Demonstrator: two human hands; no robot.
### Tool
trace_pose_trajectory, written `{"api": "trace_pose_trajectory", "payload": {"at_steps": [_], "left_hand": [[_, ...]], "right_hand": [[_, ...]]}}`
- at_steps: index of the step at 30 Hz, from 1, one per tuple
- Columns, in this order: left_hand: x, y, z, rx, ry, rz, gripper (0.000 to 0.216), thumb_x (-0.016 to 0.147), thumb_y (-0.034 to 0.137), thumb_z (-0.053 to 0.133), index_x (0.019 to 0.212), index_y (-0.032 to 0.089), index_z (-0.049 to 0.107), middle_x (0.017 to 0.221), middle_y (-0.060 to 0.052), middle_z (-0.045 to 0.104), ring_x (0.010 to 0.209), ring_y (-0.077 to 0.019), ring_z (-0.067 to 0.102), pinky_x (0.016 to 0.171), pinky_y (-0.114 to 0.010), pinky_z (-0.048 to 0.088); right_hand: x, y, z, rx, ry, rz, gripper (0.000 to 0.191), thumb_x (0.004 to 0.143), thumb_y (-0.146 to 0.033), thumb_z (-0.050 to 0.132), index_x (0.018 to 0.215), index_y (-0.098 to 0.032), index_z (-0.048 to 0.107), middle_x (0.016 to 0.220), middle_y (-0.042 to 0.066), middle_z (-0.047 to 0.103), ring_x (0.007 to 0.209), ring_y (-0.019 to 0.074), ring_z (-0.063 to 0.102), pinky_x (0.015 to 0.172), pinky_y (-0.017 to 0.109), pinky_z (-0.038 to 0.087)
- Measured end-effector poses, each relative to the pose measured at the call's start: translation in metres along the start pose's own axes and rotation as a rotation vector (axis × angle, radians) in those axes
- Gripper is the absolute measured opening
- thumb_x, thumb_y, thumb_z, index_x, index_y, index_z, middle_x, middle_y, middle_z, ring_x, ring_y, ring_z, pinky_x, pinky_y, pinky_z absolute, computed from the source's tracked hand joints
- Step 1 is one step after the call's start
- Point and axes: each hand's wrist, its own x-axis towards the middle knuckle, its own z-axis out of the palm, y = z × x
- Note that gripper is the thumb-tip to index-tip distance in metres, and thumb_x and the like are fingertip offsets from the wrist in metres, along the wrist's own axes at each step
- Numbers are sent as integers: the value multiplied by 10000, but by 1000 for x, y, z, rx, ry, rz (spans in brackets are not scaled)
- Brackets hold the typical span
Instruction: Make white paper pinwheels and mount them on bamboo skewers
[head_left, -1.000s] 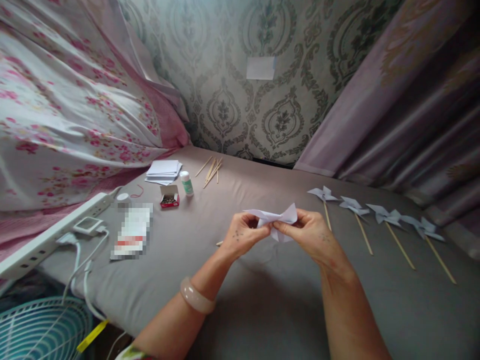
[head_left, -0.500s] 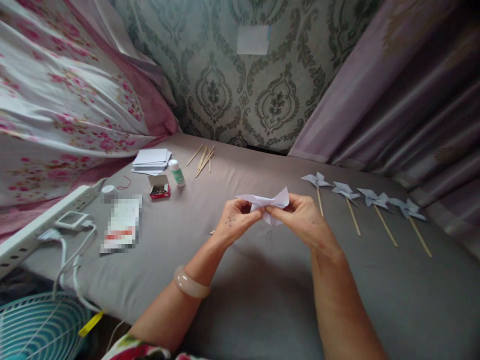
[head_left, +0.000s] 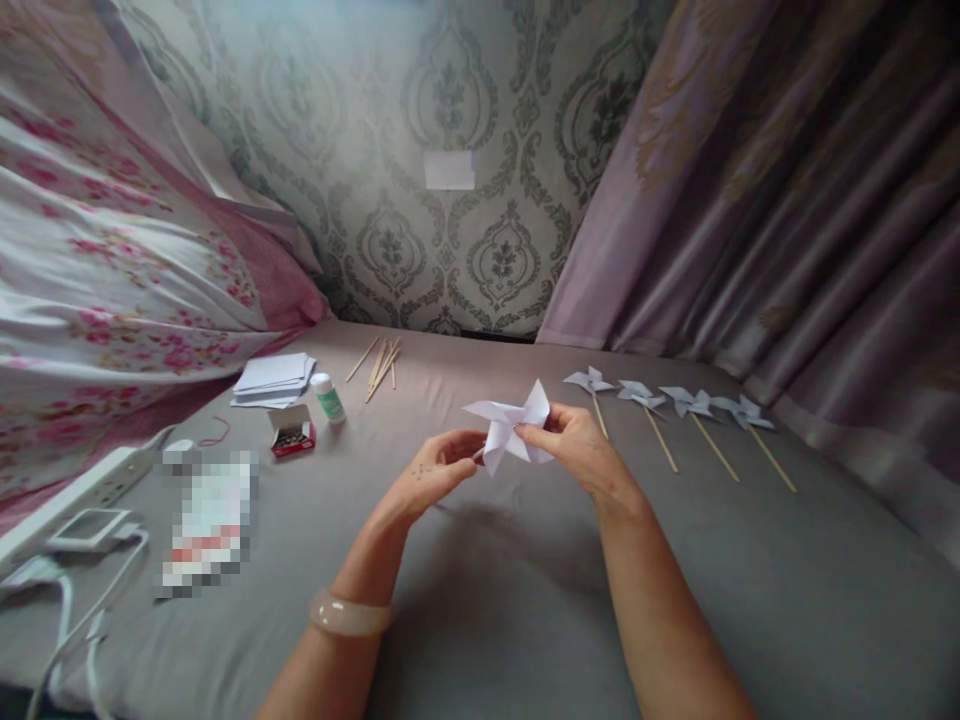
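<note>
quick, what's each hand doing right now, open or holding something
Left hand: half-curled by the paper pinwheel; whether it grips anything can't be told.
Right hand: closed, holding the paper pinwheel.

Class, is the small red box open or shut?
Open: the red box has its lid flap standing up, and small pieces show inside.

The person's left forearm carries a thick, rounded bangle, worn a little way up from the wrist. It is milky and pale, with a faint beige tint, a smooth surface and glossy highlights along its curve. A cluster of small dark dots marks the back of the left hand. The right forearm and right hand are bare.
</note>
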Motion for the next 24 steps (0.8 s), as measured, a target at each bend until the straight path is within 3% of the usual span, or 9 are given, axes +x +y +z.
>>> {"api": "trace_pose_trajectory", "payload": {"at_steps": [5,10,16,24], "left_hand": [[4,-12,-11,217,-90,-95,321,659,266,657,946,139,722,950,-84,739,922,-229,638,869,-346,455],[10,-27,-10,359,-122,-155,295,693,353,651,885,145,732,877,-78,729,895,-238,624,807,-324,454],[10,-34,4,266,-187,-181,370,674,425,712,914,144,727,858,-83,708,833,-220,608,729,-299,446],[9,-33,18,131,-164,-224,359,648,387,759,902,136,734,783,-60,685,753,-173,578,723,-284,428]], "right_hand": [[5,-1,-14,69,81,49,271,528,-290,769,748,-139,721,687,27,719,576,141,596,574,259,443],[7,0,-33,76,125,13,266,559,-306,756,765,-143,725,713,27,724,593,140,606,595,262,449],[8,2,-40,103,115,24,258,564,-306,762,759,-143,720,714,19,717,591,127,594,592,253,443],[5,-8,-41,108,145,32,283,588,-385,763,745,-151,733,728,25,724,617,139,607,608,260,437]]}}
